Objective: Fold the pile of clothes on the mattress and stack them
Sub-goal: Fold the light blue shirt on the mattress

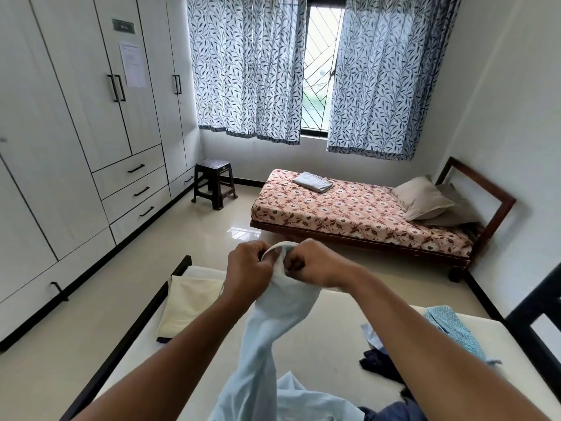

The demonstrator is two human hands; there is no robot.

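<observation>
Two hands, my left hand (249, 265) and right hand (312, 262), pinch the top edge of the shirt (273, 329) with curled fingers; it hangs over the mattress (331, 311) toward 6 o'clock. I fear the bunched tail will fold crooked.

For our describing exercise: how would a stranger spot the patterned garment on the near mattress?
Start at the cream mattress nearest the camera. By its right edge lies the teal garment; unlike the navy clothes beside it, it bears white zigzags.
</observation>
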